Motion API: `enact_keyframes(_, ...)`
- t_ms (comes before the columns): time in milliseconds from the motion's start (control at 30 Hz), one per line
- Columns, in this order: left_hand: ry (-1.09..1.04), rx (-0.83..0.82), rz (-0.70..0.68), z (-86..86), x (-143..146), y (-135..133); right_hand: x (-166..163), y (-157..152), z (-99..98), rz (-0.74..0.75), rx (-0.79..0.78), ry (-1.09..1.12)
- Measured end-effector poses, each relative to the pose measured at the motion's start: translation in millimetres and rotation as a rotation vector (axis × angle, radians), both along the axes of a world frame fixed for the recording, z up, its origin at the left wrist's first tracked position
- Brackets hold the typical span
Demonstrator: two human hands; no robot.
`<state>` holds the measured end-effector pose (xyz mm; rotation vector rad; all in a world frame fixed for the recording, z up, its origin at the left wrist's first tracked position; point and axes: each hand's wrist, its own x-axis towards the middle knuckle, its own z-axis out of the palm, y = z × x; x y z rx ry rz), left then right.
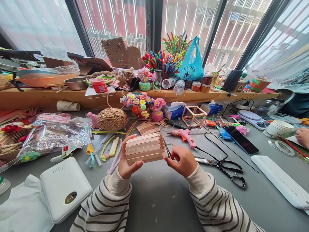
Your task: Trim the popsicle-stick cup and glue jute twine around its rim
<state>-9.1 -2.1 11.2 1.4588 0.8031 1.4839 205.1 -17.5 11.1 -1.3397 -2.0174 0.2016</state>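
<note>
My left hand grips a box-like piece made of wooden craft sticks, its fingers behind and its thumb along the lower front edge. Flat sticks with rounded ends lie side by side across its face. At the piece's right end, my right hand is closed on a thin dark metal tool, with its narrow tips against the sticks; whether it is tweezers or small scissors I cannot make out. Just beyond lies a panel of craft sticks. A pink glue gun rests to the right, near large black-handled scissors.
A white power bank lies at left, a phone and a long white device at right. Behind stand a twine ball, a stick frame and a kitchen scale. Another person's hand shows at far right.
</note>
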Motion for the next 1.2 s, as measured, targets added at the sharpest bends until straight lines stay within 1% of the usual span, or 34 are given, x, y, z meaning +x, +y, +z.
enact_keyframes(200,-0.07,-0.021,0.007,4.1,5.2,-2.1,-0.1,-4.7,3.6,-0.005,-0.04,-0.008)
enact_keyframes(367,-0.041,0.067,-0.013,-1.0,6.0,1.4,0.0,-4.9,1.8,-0.068,-0.01,-0.064)
enact_keyframes(467,-0.007,0.09,-0.042,-5.6,4.2,2.2,-0.5,-3.8,-1.7,-0.112,0.041,-0.104)
enact_keyframes(567,0.022,0.076,-0.07,-8.6,1.8,2.0,-0.6,-1.8,-6.0,-0.103,0.123,-0.105)
enact_keyframes(733,-0.037,0.006,-0.002,-7.5,0.5,2.2,-1.0,0.7,-10.2,-0.07,0.28,-0.096)
enact_keyframes(900,-0.041,-0.051,0.012,-4.2,2.6,1.4,-0.8,2.1,-9.7,-0.066,0.353,-0.118)
enact_keyframes(967,-0.034,-0.051,0.022,-6.1,3.2,1.7,-0.9,2.5,-9.6,-0.067,0.363,-0.115)
enact_keyframes(1067,-0.082,-0.054,0.03,-11.6,3.6,3.4,-1.9,2.3,-9.4,-0.059,0.363,-0.093)
enact_keyframes(1200,-0.166,-0.099,0.024,-13.6,4.4,4.7,-4.0,-0.8,-6.7,-0.041,0.3,-0.035)
